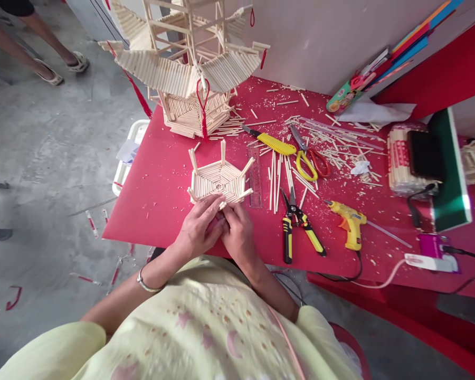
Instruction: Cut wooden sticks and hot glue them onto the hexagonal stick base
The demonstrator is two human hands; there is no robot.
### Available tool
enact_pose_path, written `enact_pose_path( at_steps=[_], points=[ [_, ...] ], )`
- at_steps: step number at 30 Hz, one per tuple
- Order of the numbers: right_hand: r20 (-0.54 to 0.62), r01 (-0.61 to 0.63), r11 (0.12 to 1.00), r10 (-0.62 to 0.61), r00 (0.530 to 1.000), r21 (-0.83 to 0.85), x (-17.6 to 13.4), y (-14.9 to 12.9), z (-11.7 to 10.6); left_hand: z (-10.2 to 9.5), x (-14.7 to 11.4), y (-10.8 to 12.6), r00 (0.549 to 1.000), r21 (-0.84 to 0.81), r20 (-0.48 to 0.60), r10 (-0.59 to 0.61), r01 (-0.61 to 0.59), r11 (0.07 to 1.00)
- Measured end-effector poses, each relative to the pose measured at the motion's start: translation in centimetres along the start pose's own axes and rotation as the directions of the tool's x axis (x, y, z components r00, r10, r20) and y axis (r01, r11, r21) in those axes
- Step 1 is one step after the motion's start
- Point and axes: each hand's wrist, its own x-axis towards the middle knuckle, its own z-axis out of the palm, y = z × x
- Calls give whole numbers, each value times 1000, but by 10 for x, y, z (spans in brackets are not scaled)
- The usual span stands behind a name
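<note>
Directly in front of me on the red table is a small hexagonal wooden-stick frame (219, 184), with a ringed stick floor and short posts at its corners. My left hand (201, 224) and my right hand (238, 227) meet at its near corner, fingers curled and closed. A pale stick end, apparently the near post, shows between the fingertips. The fingers hide that corner, so the exact grip is unclear. Right of the frame lies a clear ruler (255, 177), with loose wooden sticks (276, 182) beyond it.
A tall stick pagoda (162, 71) with red tassels stands at the back left. To the right lie a yellow utility knife (277, 143), scissors (306, 163), cutting pliers (301, 224) and a yellow glue gun (350, 221) with its cord. A phone (425, 154) rests on bundled sticks (399, 158).
</note>
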Motion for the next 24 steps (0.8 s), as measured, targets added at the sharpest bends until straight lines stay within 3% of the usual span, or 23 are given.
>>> enact_pose_path(
  at_steps=[13, 24],
  points=[
    [-100, -4, 996, 14, 995, 93, -1, -1, 2, 0, 0, 2, 1000, 10, -15, -3, 3, 1000],
    [-49, -22, 997, 25, 998, 70, 3, -3, 2, 0, -1, -1, 1000, 20, -14, -9, 10, 1000]
  ],
)
